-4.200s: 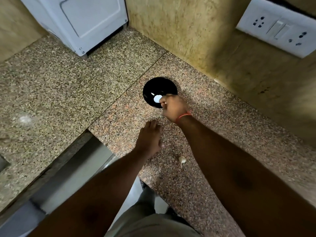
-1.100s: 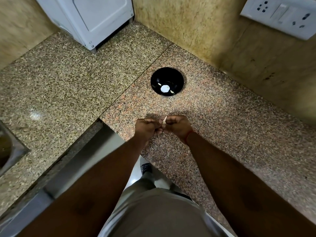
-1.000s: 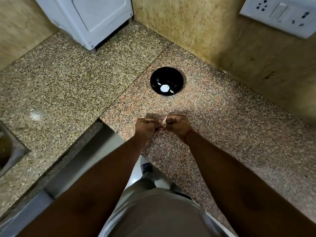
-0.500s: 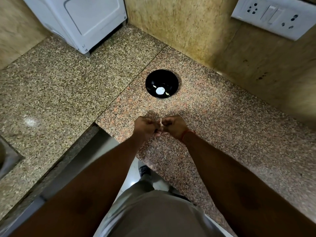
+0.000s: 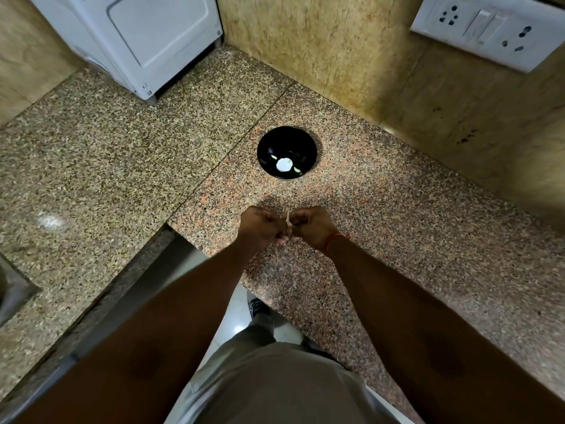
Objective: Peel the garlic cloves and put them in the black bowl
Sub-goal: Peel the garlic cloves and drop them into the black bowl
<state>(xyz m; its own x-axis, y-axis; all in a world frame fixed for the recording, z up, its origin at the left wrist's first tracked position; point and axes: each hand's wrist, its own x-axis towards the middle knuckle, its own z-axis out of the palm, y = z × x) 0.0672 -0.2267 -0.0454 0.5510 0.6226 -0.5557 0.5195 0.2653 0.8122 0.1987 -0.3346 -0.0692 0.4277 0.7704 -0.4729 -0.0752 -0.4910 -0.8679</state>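
Observation:
A black bowl (image 5: 269, 149) stands on the granite counter near the back wall, with pale peeled cloves (image 5: 296, 169) lying beside a bright reflection on its bottom. In front of it, above the counter's near part, my left hand (image 5: 258, 226) and my right hand (image 5: 308, 226) meet fingertip to fingertip. Both pinch one garlic clove (image 5: 288, 220), of which only a thin pale sliver shows between the curled fingers. A red thread circles my right wrist.
A white appliance (image 5: 137, 41) stands at the back left of the counter (image 5: 122, 166). A switch and socket plate (image 5: 489, 29) is on the right wall. The counter's cut-out edge and the floor lie just below my hands. A sink corner (image 5: 12, 289) shows at far left.
Earlier my right hand was at the bowl and a clove lay on the counter. Both hands now hold a clove together in front of the bowl; over the last second they barely moved.

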